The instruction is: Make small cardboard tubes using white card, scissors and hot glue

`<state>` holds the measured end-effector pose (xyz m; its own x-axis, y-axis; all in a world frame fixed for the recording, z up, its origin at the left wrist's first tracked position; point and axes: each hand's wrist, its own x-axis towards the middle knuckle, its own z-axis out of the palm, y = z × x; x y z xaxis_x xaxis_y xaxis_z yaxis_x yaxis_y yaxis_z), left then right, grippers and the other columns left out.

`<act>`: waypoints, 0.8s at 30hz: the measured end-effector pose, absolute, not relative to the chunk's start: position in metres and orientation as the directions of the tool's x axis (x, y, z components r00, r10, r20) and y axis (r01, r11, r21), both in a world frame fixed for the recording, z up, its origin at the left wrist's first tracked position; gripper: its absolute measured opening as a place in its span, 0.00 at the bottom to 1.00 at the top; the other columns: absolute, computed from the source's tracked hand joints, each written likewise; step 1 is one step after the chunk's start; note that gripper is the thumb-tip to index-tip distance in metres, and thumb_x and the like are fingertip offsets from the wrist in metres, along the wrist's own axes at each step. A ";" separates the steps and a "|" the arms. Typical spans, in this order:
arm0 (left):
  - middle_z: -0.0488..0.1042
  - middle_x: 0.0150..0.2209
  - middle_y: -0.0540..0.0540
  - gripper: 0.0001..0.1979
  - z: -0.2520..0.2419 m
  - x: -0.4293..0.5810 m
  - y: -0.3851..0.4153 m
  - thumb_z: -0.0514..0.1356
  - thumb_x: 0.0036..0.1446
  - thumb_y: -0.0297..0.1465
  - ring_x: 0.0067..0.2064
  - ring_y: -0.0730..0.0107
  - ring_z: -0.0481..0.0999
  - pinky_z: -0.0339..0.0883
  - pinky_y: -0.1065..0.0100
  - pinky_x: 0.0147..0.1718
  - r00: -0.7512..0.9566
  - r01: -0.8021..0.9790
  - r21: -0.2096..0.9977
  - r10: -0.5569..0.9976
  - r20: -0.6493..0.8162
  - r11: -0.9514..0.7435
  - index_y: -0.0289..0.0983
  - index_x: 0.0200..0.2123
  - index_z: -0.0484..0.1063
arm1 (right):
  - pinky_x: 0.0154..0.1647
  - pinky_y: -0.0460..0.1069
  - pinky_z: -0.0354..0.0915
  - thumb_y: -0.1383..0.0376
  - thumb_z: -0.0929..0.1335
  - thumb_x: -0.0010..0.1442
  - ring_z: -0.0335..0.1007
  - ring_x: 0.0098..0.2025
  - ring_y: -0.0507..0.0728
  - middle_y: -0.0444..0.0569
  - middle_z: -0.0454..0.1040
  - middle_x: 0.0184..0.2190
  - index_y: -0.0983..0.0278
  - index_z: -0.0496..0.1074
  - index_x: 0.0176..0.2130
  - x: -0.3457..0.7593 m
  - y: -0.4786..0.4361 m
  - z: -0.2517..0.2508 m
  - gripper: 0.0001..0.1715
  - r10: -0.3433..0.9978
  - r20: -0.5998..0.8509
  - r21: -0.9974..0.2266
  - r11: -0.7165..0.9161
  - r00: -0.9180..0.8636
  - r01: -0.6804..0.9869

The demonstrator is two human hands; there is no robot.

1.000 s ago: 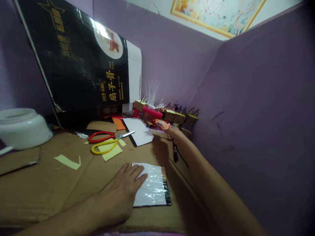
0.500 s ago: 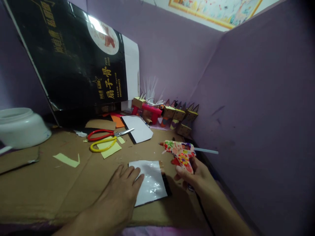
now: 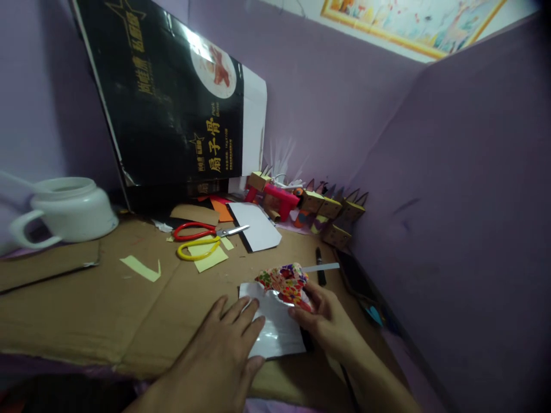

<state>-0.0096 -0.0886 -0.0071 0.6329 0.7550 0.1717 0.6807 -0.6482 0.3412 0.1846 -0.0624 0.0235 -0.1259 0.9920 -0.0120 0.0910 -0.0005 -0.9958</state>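
A glossy white sheet (image 3: 278,335) lies on the brown cardboard surface, a dark strip showing along its right side. My left hand (image 3: 228,338) rests on the sheet's left part, fingers spread and extended. In my right hand (image 3: 333,324) is a flower-patterned glue gun (image 3: 287,281), gripped by its handle. The gun points left across the far edge of the sheet, and its nozzle tip is not visible. A translucent glue stick (image 3: 322,267) juts from its back. Beyond the left hand lie red-and-yellow-handled scissors (image 3: 202,238) on a yellow paper piece (image 3: 210,261).
A white mug-like pot (image 3: 73,209) stands at left. Behind leans a large black printed box (image 3: 172,109). A white card (image 3: 256,226) lies beyond the sheet, near several cardboard figures (image 3: 325,206). A black marker (image 3: 320,267) and a dark phone-like slab (image 3: 355,275) lie at right.
The glue gun in my right hand has moved left and down, from beside the sheet to its far edge. My left hand stays on the sheet. The view has turned slightly left.
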 end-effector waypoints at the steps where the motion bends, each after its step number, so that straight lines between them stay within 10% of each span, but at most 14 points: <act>1: 0.62 0.59 0.37 0.24 -0.004 -0.010 -0.089 0.53 0.54 0.32 0.60 0.48 0.57 0.47 0.40 0.56 0.634 0.682 0.349 0.757 0.157 -0.643 0.37 0.55 0.62 | 0.44 0.53 0.65 0.71 0.70 0.40 0.69 0.47 0.64 0.53 0.76 0.42 0.65 0.72 0.40 0.183 -0.062 0.024 0.23 0.990 -0.019 -0.995 -0.005 -0.142 0.096; 24: 0.72 0.45 0.36 0.13 -0.002 -0.011 -0.094 0.56 0.51 0.29 0.48 0.53 0.67 0.60 0.53 0.51 0.605 0.628 0.420 0.750 0.268 -0.656 0.32 0.41 0.71 | 0.35 0.48 0.66 0.69 0.68 0.48 0.71 0.32 0.58 0.48 0.76 0.31 0.63 0.71 0.43 0.177 -0.054 0.029 0.19 0.955 0.063 -0.773 0.231 -0.291 0.590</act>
